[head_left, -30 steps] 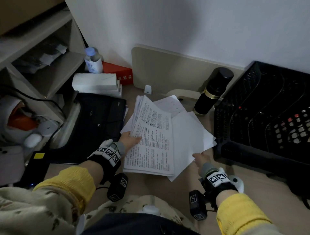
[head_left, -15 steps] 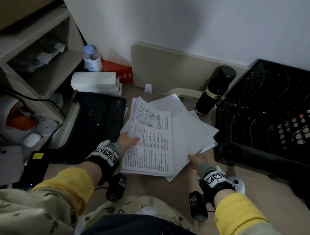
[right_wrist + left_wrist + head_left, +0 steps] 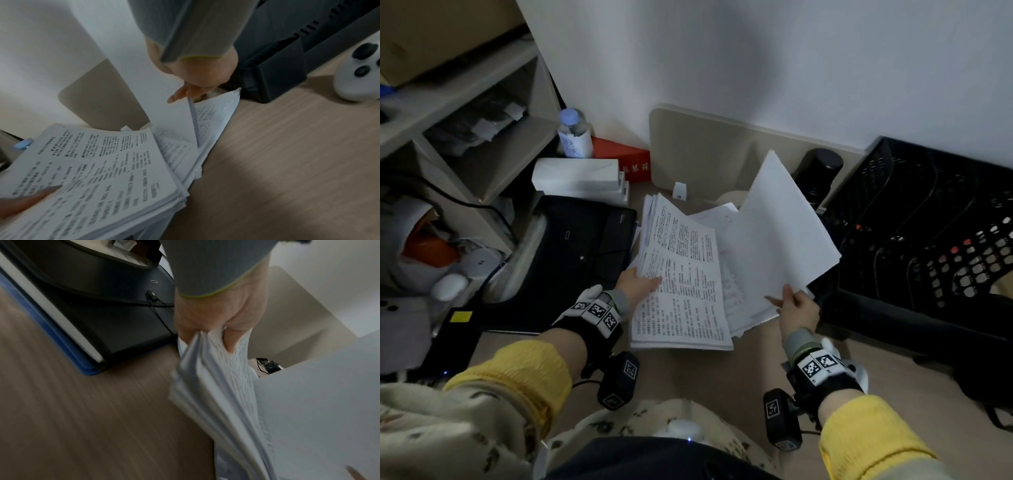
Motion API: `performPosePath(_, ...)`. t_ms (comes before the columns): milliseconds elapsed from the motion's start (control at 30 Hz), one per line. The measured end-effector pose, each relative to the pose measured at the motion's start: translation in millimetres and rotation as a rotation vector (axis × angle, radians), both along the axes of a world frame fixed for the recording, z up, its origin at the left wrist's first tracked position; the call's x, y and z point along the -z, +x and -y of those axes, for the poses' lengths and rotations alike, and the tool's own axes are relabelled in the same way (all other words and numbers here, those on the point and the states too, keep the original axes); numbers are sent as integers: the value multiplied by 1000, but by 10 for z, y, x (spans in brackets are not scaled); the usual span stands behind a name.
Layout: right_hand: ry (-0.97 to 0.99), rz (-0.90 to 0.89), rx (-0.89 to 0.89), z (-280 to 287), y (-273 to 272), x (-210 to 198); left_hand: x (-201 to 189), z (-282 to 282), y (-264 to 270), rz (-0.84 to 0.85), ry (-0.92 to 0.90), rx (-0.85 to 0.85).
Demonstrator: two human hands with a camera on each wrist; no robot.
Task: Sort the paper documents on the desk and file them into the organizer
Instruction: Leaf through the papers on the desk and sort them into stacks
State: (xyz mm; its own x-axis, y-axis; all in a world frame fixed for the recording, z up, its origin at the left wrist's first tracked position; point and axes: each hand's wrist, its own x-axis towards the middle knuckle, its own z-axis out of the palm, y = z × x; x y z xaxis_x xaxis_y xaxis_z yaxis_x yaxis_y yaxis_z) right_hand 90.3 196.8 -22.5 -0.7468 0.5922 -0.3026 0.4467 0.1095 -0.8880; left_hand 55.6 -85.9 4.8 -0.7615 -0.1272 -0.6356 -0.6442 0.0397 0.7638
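Observation:
A thick stack of printed pages lies tilted over the middle of the desk; my left hand grips its left edge, thumb on top, as the left wrist view shows. My right hand pinches the lower corner of a few blank white sheets and holds them raised and tilted above more printed pages; in the right wrist view the sheets' edge runs down from the fingers. The black mesh organizer stands at the right, its slots showing no paper.
A black thermos stands behind the raised sheets. A black document case lies left of the stack, with white boxes, a water bottle and shelves beyond. A white controller sits on the desk near the organizer.
My right hand has lifted the blank sheets off the desk and tipped them upward toward the organizer. The left hand keeps its hold on the printed stack.

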Motion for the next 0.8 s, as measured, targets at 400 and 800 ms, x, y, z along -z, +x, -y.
performPosePath(400,-17,-38,-401,266,151,-77,-93,-19,125,-61,66,24)
performPosePath(800,-223,-100,-176,211,115,-163,-114,-24,112,-88,127,-1)
